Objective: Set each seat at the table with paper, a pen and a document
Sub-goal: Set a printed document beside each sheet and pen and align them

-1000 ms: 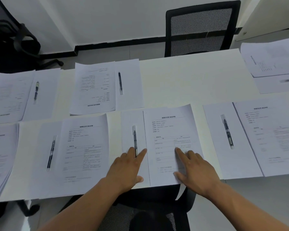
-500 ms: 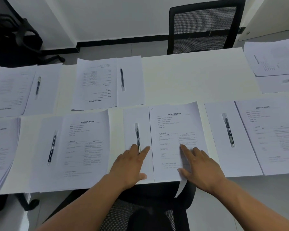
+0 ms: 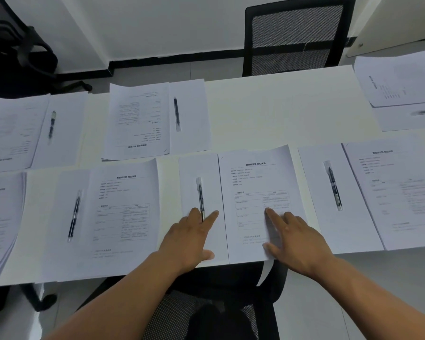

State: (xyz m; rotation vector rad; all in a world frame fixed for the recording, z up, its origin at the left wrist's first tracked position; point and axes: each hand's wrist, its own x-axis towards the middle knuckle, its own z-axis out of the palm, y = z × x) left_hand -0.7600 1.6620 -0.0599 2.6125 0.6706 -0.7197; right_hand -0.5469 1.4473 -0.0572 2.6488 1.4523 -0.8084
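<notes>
- Step in hand, as judged: squaring up the near middle setting, the one in front of the person.
- Left hand lies flat, fingers straight and spread, on the blank paper; two fingertips straddle the lower end of the pen. It grips nothing.
- Right hand lies flat on the document, index finger extended over the printed table. It grips nothing.
- Document sits just right of the paper, overlapping its edge; its lower edge reaches the near edge of the table. One sheet corner hangs off the edge below the right hand.
- Pen lies lengthwise on the paper, roughly parallel to the document's left edge.
- Next move, as judged: lift both hands clear without dragging sheets, then tuck the hanging corner.
- The far side opposite the chair shows bare table; that seat appears unset.
- Other visible settings each show paper, pen and document.
</notes>
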